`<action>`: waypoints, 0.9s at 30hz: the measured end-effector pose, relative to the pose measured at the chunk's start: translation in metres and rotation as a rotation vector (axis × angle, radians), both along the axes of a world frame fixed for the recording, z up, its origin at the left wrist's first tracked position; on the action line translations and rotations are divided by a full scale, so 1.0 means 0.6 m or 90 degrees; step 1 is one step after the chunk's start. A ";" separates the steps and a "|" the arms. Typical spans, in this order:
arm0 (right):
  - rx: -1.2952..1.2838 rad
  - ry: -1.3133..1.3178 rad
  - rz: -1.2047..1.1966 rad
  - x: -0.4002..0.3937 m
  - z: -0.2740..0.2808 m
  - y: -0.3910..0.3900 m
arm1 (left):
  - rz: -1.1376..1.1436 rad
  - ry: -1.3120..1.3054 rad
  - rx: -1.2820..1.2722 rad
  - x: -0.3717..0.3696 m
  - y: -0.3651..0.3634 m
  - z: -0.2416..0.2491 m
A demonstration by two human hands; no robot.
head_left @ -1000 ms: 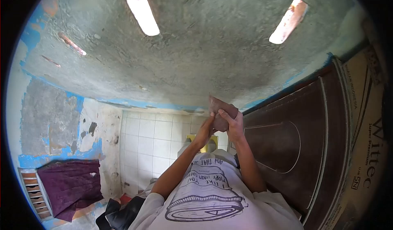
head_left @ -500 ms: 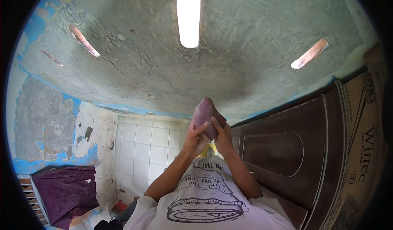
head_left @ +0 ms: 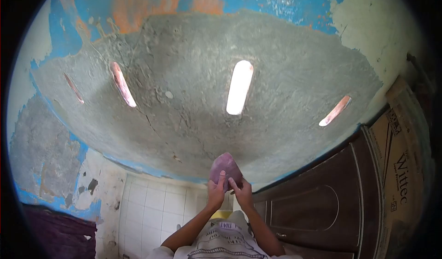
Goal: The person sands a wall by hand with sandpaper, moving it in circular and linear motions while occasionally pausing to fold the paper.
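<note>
A folded purple cloth (head_left: 226,164), pointed at its top, is held up in front of the chest. My left hand (head_left: 216,192) grips its left side, with the thumb lying upright across the front. On the lower right side, my right hand (head_left: 242,193) holds it with the thumb on the front face. Most other fingers are hidden behind the cloth. Below the hands is the printed white shirt (head_left: 221,240).
A rough grey wall (head_left: 193,97) with several slots rises ahead. To the right are a dark brown door (head_left: 304,208) and a cardboard sheet (head_left: 396,176). White tiles (head_left: 152,203) and a dark purple curtain (head_left: 60,236) are at the lower left.
The view has tilted upward, showing more of the wall. Cloth and hands now appear lower in the view, and the thumbs have shifted on the cloth.
</note>
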State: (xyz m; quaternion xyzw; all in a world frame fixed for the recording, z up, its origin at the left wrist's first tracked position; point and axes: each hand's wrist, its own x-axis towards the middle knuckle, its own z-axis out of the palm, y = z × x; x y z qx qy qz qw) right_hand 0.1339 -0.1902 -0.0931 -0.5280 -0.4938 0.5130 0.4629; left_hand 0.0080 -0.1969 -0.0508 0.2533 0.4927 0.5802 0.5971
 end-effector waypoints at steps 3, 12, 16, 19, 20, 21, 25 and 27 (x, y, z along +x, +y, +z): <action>0.016 0.068 -0.009 -0.002 -0.038 -0.007 | 0.099 0.249 0.336 -0.048 0.048 0.074; 0.110 0.096 -0.218 0.043 0.029 0.054 | 0.332 0.539 0.908 -0.175 0.217 0.361; 0.224 0.103 -0.276 0.062 0.139 0.089 | 0.574 0.909 0.943 -0.212 0.292 0.503; 0.287 0.131 -0.322 0.049 0.172 0.115 | 0.462 1.065 0.940 -0.152 0.330 0.480; 0.308 0.142 -0.336 0.049 0.178 0.122 | 0.410 1.098 0.965 -0.136 0.334 0.459; 0.337 0.109 -0.348 0.044 0.178 0.129 | 0.358 1.127 0.988 -0.116 0.330 0.430; 0.433 -0.104 -0.348 0.054 0.210 0.138 | 0.384 0.988 0.933 -0.146 0.346 0.442; 0.417 -0.187 -0.366 0.069 0.224 0.137 | 0.610 1.038 0.809 -0.188 0.352 0.487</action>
